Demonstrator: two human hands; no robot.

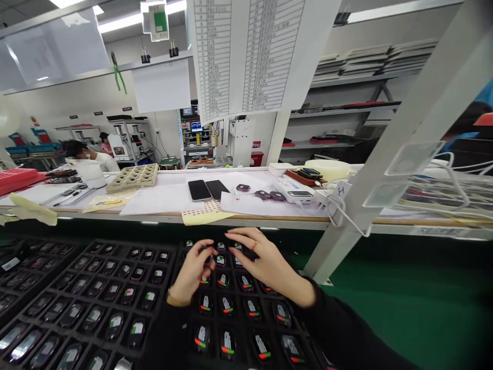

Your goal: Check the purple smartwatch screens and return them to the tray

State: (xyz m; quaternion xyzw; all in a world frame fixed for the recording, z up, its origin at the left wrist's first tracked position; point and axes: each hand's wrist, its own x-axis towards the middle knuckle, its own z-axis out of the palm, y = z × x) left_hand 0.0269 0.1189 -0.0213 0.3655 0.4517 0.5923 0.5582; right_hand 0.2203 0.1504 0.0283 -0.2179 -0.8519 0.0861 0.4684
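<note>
While I am watching from afar through the head camera, the fingers of my left hand (190, 275) are curling inward above the far rows of a black tray (239, 322); whether they are grasping anything, I cannot tell. Close by on the right, the fingers of my right hand (269, 264) are reaching out spread and released, one of them wearing a ring (254, 245). Dark labelled devices (226, 304) are sitting in the tray's compartments under both sets of fingers and nearer to me, many showing red and green strips. Left of the left fingers, a second tray (138, 308) is holding more such pieces. Just beyond the fingers, a desk (173, 180) is carrying two phones (199, 190) side by side and a yellow sheet (204, 219) overhanging its edge. Farther past the right fingers, three small dark pieces (263, 195) are lying near a white box (295, 187). Well above the fingers, a printed list (265, 56) is hanging, while a pale post (335, 252) is standing to their right.
</note>
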